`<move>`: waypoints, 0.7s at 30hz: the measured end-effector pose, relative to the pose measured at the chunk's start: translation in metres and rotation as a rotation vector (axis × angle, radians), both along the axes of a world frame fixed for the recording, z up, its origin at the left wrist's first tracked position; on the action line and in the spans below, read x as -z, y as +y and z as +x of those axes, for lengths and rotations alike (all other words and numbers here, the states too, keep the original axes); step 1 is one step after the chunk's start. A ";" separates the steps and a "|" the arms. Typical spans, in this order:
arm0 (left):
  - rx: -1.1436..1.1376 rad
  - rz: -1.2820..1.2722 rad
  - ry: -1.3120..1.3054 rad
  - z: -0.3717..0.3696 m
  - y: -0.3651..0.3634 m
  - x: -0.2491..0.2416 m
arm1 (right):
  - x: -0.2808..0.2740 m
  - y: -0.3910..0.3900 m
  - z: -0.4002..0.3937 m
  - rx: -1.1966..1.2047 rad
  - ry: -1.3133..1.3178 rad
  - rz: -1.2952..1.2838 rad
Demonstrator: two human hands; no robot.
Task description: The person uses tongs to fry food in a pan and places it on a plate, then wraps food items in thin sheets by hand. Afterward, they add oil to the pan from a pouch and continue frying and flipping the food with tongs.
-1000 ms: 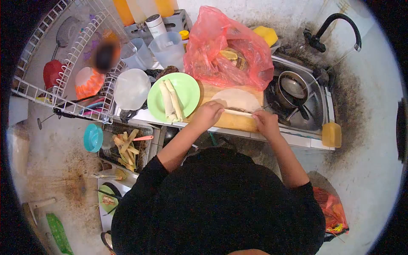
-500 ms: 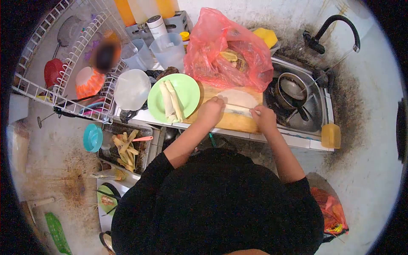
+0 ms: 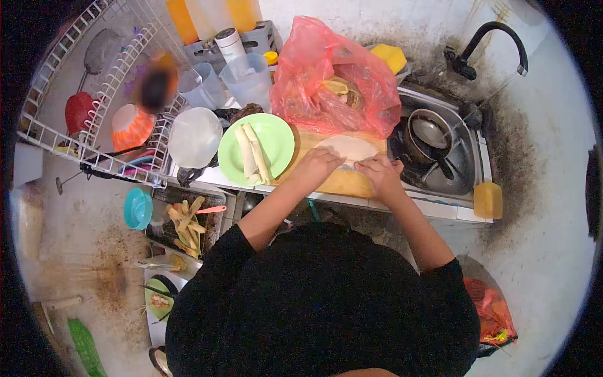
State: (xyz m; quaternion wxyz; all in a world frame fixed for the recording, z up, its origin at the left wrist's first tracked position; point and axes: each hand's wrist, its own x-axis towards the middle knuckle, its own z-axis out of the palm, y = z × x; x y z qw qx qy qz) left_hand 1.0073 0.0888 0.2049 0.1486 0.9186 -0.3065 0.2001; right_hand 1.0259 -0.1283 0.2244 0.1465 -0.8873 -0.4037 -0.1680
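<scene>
A thin pale wrapper sheet (image 3: 350,146) lies on a wooden cutting board (image 3: 342,181), its near edge rolled over. My left hand (image 3: 319,167) closes its fingers on the left end of the roll. At the right end, my right hand (image 3: 381,174) has its fingers bent down onto the same roll. The fingers hide most of the rolled part, and any filling inside is out of sight. Left of the board, a light green plate (image 3: 281,149) carries two finished-looking pale rolls (image 3: 252,154) side by side.
Behind the board bulges a red plastic bag (image 3: 314,81). To the right is a metal sink (image 3: 463,169) holding a pot (image 3: 430,133), under a black faucet (image 3: 496,31). A white dish rack (image 3: 94,151) and plastic jugs (image 3: 246,78) stand at the left.
My hands have come closer together along the wrapper. My right hand moved left, and its fingers now bend over the roll instead of pinching the end.
</scene>
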 end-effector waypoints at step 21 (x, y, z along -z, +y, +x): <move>-0.227 -0.292 0.325 -0.010 0.005 -0.005 | 0.024 -0.011 0.021 0.152 0.444 0.313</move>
